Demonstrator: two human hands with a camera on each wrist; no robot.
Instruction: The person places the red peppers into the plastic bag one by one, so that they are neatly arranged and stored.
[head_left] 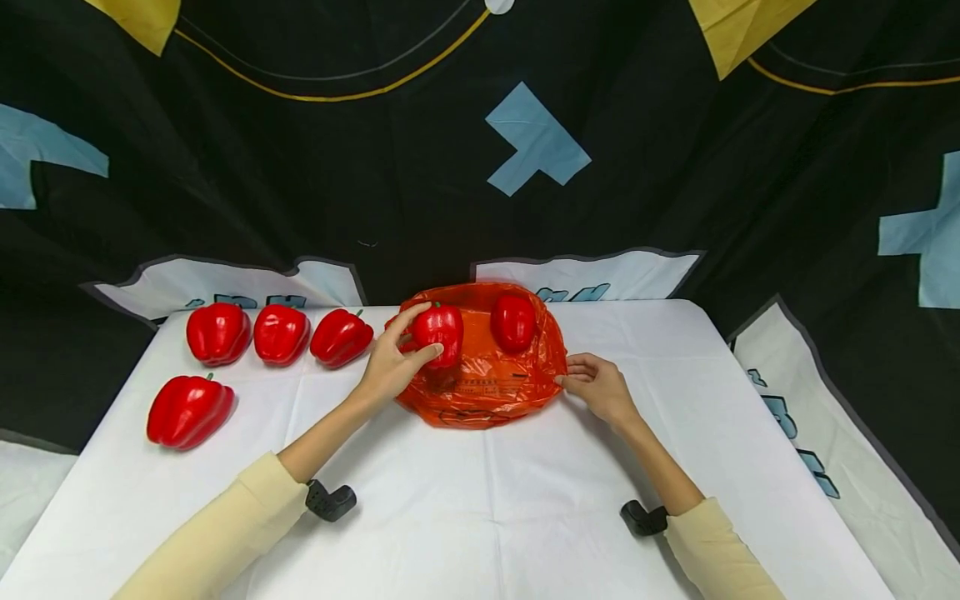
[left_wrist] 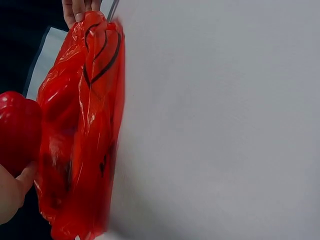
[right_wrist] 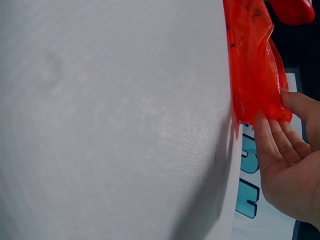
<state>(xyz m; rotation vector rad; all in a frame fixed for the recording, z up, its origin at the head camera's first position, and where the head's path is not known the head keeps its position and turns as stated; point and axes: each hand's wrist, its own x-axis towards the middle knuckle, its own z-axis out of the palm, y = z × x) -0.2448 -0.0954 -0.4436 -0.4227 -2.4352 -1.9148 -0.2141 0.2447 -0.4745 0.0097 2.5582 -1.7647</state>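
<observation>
My left hand (head_left: 392, 360) grips a red bell pepper (head_left: 440, 335) between thumb and fingers, over the left part of an open orange-red plastic bag (head_left: 487, 408). In the left wrist view, that held pepper (left_wrist: 19, 131) is above the bag's rim, with the thumb against its lower side. Inside the bag, toward the right, lies another red bell pepper (head_left: 513, 322). My right hand (head_left: 600, 389) pinches the bag's right edge; the right wrist view shows thumb and fingers on either side of the plastic (right_wrist: 257, 75). A bit of red shows behind the left fingers, mostly hidden.
Several red bell peppers stand on the left of the white-covered table (head_left: 450, 508): three in a back row, including one (head_left: 281, 335) in its middle, and one (head_left: 190, 412) nearer the front. A black cloth (head_left: 360, 192) with blue and yellow shapes hangs behind the table.
</observation>
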